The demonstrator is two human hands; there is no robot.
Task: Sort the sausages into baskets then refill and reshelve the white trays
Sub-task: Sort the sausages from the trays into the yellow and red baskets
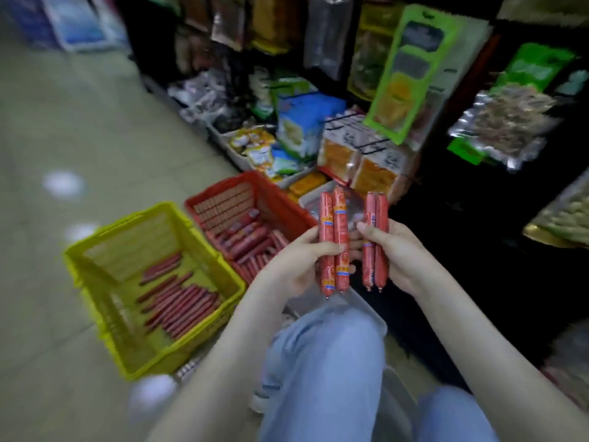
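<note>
My left hand (298, 264) grips two thick red sausages (334, 215) upright, thumb across their middle. My right hand (398, 253) grips two thinner red sausages (376, 208), also upright, a little to the right. Both pairs are held above a white tray (366, 309) that lies on the floor, mostly hidden behind my hands and knee. To the left, a red basket (280, 199) holds several thick sausages. A yellow basket (105, 237) further left holds several thin sausages lined up on its bottom.
Dark shelving with hanging snack packets (401, 74) rises at the right and back. Low white bins of packaged goods (255, 145) stand behind the red basket. My knees in blue jeans (325, 362) fill the lower middle. Tiled floor (63, 138) lies at the left.
</note>
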